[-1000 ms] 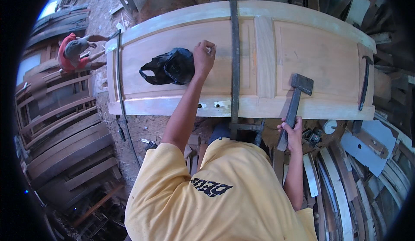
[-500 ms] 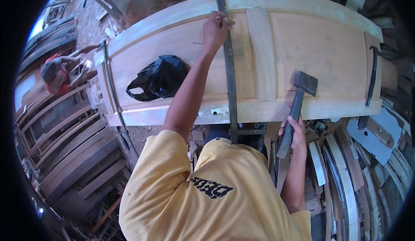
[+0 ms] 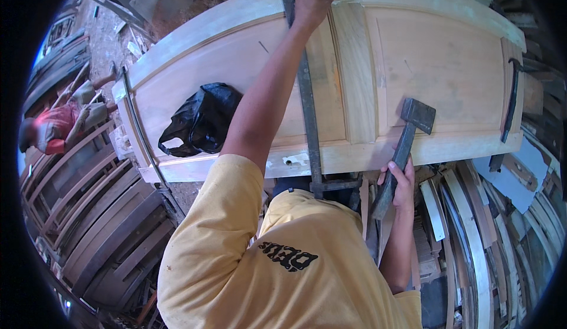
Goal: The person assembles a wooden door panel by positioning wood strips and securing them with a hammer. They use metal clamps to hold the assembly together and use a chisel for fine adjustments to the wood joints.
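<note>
A pale wooden panelled door (image 3: 413, 146) lies flat before me. Over its far rail, beside the middle bar clamp (image 3: 308, 107), my left hand (image 3: 313, 1) is closed in a pinch; what it holds, if anything, is too small to name. My right hand (image 3: 400, 181) is wrapped round the handle of a hammer (image 3: 418, 115) with a dark block head. That head is raised in front of the door's near right part. On the left panel rests a black plastic bag (image 3: 207, 116), with a thin nail-like piece (image 3: 263, 47) farther back.
Further clamps grip the door at its left end (image 3: 137, 116) and right end (image 3: 510, 102). Stacked wooden boards (image 3: 466, 228) stand at the near right, and slatted wooden frames (image 3: 88, 187) at the left. A person in red (image 3: 59, 122) is at the far left.
My left hand has moved away from me and slightly right, from the panel's far edge to the far rail. The right hand still holds the hammer, nearly unmoved. The person at left has shifted.
</note>
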`<state>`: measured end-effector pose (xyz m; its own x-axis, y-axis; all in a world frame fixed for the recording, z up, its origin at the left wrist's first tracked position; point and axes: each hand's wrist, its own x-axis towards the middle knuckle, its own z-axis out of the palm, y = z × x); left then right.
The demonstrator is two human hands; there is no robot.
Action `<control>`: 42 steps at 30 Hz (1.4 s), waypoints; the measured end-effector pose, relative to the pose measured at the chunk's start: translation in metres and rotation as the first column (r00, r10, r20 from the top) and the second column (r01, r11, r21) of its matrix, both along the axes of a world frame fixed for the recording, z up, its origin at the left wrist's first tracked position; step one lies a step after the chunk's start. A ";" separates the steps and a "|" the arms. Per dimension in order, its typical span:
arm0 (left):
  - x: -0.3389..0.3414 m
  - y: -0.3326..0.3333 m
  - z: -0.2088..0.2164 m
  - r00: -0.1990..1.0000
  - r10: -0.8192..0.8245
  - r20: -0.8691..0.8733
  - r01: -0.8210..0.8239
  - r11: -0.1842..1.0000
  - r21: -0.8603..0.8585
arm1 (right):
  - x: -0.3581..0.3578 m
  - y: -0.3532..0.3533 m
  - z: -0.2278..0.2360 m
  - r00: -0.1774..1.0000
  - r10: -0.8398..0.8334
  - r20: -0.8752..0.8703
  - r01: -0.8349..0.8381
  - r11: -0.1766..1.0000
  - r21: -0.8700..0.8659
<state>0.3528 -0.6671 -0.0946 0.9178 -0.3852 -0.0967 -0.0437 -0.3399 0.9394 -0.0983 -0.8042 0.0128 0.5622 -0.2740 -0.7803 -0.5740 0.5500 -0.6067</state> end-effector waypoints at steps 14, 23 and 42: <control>-0.004 -0.008 -0.015 0.955 0.088 0.285 -0.090 0.996 -0.003 | 0.041 0.010 0.008 0.973 0.223 0.056 -0.174 0.874 -0.454; -0.004 -0.004 -0.006 0.892 -0.004 0.452 -0.051 0.993 0.111 | 0.186 0.001 0.028 0.852 0.522 -0.045 -0.191 0.230 -0.954; -0.017 0.006 0.011 0.983 0.160 0.087 -0.159 0.987 -0.011 | 0.263 -0.003 -0.012 0.609 0.572 -0.549 -0.531 -0.220 -0.818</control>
<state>0.3355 -0.6612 -0.0834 0.9723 -0.2333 -0.0127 -0.0707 -0.3453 0.9358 0.1644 -0.8067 0.0008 0.9474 -0.2352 -0.2173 -0.2851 -0.9285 -0.2378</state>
